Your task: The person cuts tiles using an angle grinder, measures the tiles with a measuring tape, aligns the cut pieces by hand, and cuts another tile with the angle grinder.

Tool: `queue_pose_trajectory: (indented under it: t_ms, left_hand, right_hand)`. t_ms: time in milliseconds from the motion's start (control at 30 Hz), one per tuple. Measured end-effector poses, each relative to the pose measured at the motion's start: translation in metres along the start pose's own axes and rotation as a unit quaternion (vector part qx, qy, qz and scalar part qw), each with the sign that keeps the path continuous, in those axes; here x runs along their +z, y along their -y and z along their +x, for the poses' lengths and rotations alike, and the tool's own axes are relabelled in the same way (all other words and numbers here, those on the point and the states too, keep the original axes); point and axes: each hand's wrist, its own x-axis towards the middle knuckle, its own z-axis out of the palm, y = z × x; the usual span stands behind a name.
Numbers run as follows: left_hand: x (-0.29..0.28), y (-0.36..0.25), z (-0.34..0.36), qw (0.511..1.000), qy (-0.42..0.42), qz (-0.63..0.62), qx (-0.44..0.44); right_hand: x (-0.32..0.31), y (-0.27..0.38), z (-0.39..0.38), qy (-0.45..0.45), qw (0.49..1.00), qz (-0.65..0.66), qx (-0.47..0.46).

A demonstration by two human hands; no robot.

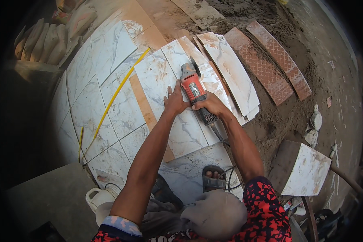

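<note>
My right hand (205, 104) grips the body of a red and black angle grinder (194, 89), which lies along a white marble-patterned tile (149, 76), its dark disc at the far end and its cord trailing toward me. My left hand (174, 99) rests on the tile just left of the grinder, fingers stretched out, thumb close to my right hand. The tile lies over other tiles, with a tan strip (143, 107) showing along its left side.
A yellow measuring strip (121, 87) crosses the tiles at left. Stacked white tiles (232, 76) and patterned brown tiles (278, 56) lie right, on dirt. A white jug (96, 198), a tile-topped block (306, 169) and my sandalled foot (213, 183) are nearer. Sacks (42, 42) sit far left.
</note>
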Motion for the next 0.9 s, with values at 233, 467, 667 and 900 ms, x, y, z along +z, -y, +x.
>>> queue_pose_trajectory:
  t_ms: [233, 467, 667, 900]
  left_hand:
    - [0.000, 0.001, 0.000, 1.000, 0.002, 0.001, 0.005]
    - [-0.001, -0.004, -0.001, 1.000, 0.008, -0.010, -0.007]
    - [0.002, 0.003, 0.001, 1.000, 0.005, 0.006, -0.005]
    - [0.001, 0.001, 0.000, 1.000, 0.001, 0.005, -0.004]
  right_hand:
    - [0.000, -0.001, -0.004, 0.000, 1.000, 0.004, -0.001]
    - [0.001, -0.007, -0.006, -0.019, 1.000, 0.006, -0.019]
    - [0.002, -0.004, -0.012, -0.016, 1.000, 0.003, -0.011]
    - [0.003, -0.004, -0.022, -0.015, 1.000, 0.004, -0.018]
